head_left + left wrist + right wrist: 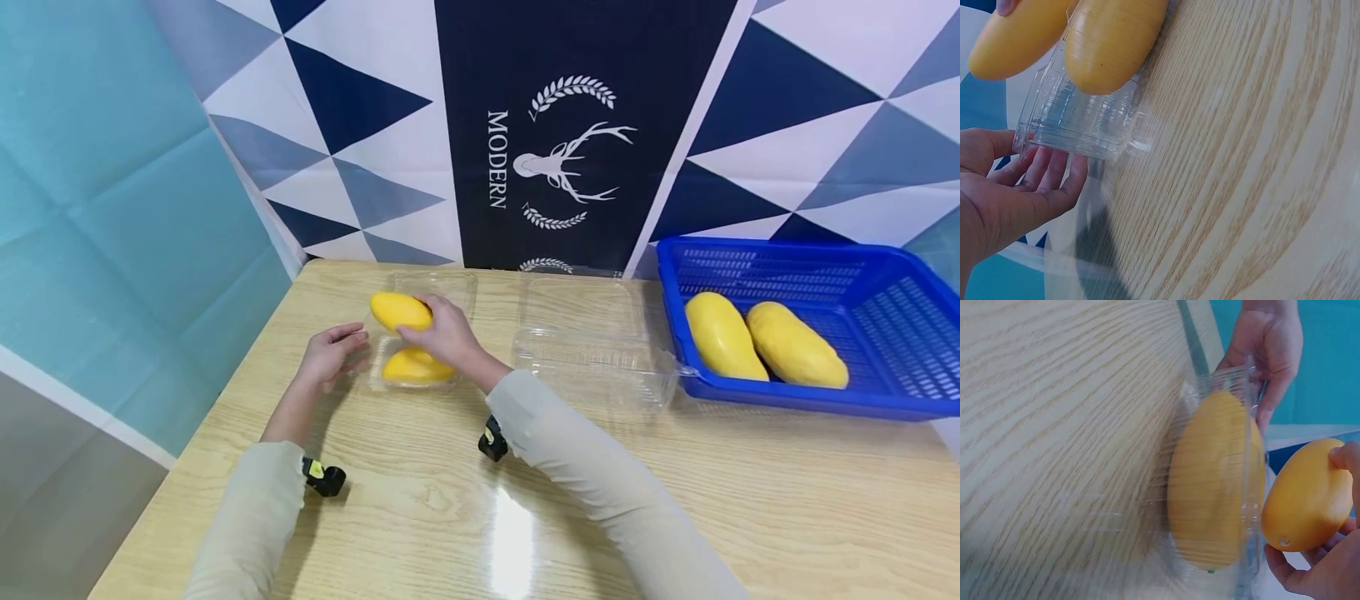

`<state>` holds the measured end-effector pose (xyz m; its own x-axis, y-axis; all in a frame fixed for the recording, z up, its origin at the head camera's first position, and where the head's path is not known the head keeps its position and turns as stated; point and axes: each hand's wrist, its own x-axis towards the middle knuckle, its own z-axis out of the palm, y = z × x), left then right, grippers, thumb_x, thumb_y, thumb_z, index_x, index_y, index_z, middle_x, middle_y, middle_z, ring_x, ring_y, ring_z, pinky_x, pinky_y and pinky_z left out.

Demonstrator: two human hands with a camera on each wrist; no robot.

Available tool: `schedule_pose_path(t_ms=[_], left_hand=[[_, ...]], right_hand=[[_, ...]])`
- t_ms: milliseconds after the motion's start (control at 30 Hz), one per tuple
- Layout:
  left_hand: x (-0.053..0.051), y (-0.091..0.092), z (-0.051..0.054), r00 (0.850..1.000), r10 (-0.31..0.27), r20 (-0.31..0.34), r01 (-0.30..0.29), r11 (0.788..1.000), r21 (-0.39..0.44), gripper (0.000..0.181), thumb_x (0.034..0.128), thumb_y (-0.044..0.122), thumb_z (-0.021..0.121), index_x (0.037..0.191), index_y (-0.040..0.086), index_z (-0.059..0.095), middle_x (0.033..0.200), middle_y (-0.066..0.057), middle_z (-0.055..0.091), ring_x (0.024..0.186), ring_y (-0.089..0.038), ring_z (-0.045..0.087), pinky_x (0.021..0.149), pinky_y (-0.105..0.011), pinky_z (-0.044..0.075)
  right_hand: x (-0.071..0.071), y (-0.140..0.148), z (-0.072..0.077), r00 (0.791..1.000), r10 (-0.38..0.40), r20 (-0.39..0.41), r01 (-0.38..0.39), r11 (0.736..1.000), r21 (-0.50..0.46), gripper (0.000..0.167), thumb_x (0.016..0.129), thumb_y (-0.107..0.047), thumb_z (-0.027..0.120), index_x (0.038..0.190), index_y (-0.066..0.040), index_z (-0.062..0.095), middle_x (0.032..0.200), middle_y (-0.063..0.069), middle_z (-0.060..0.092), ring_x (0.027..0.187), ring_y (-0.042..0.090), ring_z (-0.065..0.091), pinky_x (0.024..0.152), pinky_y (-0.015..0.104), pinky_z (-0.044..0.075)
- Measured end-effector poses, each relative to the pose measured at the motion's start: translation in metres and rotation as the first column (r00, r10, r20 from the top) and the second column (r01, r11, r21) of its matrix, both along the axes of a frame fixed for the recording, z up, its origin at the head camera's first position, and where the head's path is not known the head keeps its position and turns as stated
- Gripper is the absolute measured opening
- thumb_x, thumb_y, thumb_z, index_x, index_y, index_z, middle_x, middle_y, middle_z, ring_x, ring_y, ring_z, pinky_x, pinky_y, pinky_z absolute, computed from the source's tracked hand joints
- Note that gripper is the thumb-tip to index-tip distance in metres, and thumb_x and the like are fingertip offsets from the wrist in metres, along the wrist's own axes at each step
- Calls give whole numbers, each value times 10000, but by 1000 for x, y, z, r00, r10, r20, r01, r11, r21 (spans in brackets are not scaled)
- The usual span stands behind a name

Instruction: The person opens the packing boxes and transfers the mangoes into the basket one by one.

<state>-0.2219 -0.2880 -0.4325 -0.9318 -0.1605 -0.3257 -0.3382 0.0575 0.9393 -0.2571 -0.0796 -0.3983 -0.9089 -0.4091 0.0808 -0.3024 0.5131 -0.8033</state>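
My right hand grips a yellow mango-like fruit, raised over the left clear plastic container. Another yellow fruit lies in that container, seen through its ribbed wall in the right wrist view. At the container's left end, my left hand holds the edge, thumb at the rim and fingers curled against the end wall, as the left wrist view shows. The held fruit is beside the container's rim in the right wrist view, with fingers and thumb around it.
A second clear container stands with its lid raised back, right of my right hand. Its right end meets a blue basket holding two larger yellow fruits. A patterned cloth hangs behind the wooden table.
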Motion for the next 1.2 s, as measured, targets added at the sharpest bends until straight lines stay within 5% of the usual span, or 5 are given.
schedule_pose_path(t_ms=[300, 567, 833, 1200], left_hand=[[3, -1, 0, 1000, -14, -6, 14, 1000, 7, 511, 962, 185, 520, 1416, 11, 364, 1356, -168, 462, 1175, -229, 527, 928, -305, 536], [3, -1, -1, 1000, -12, -8, 12, 1000, 0, 509, 958, 197, 531, 1408, 14, 377, 1254, -103, 525, 992, -93, 588, 875, -274, 561], [5, 0, 1, 1000, -25, -11, 25, 1000, -6, 521, 963, 206, 521, 1422, 19, 357, 1287, -112, 512, 1081, -147, 565, 887, -273, 556], [5, 1, 1, 999, -28, -16, 28, 1000, -8, 520, 965, 203, 518, 1421, 14, 354, 1312, -132, 505, 998, -71, 579, 857, -249, 566]], right_hand=[[9, 0, 12, 997, -21, 68, 24, 998, -53, 656, 821, -348, 706, 1376, -103, 455, 1320, 55, 541, 1090, 206, 556, 932, 338, 518], [16, 0, 23, 998, -13, 68, 17, 998, -58, 631, 823, -357, 704, 1364, -132, 470, 1294, 32, 559, 1054, 186, 565, 901, 310, 526], [20, 3, 32, 997, -42, 66, 47, 996, -79, 615, 820, -377, 701, 1346, -136, 493, 1255, 19, 580, 1019, 174, 570, 861, 294, 533], [22, 10, 46, 996, -76, 51, 80, 992, -95, 571, 817, -384, 701, 1306, -145, 529, 1207, 18, 607, 964, 157, 574, 814, 260, 529]])
